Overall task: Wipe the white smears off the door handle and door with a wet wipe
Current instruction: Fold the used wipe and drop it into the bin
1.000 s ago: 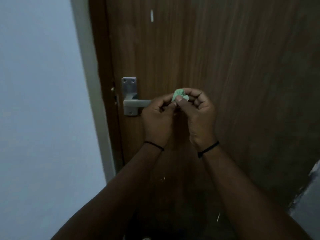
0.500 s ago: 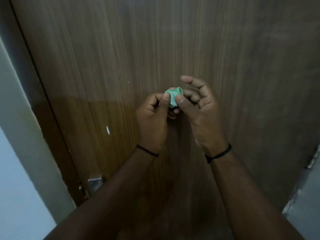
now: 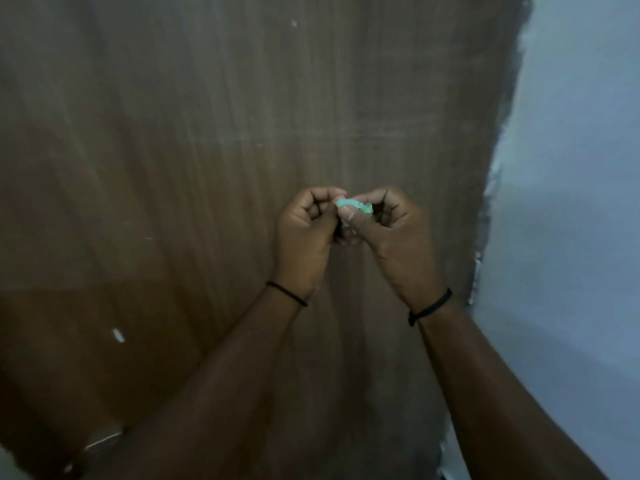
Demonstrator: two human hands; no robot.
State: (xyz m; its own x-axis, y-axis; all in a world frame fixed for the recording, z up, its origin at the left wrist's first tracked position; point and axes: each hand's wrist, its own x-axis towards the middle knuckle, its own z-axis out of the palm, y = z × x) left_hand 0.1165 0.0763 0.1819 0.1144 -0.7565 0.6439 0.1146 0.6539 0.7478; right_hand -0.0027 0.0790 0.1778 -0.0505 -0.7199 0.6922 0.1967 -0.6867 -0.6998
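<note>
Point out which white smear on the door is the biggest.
The oblong white smear low on the door, left of the left hand. The speck near the top is much smaller.

At the right we see a pale blue-grey wall (image 3: 571,168), its ragged painted edge (image 3: 490,188) running down beside dark wood. We also see thin black bands (image 3: 431,308) on both wrists.

Brown wood grain with a dull sheen is shown on the door (image 3: 207,133); the green wet wipe (image 3: 356,206) is crumpled, soft cloth
</note>
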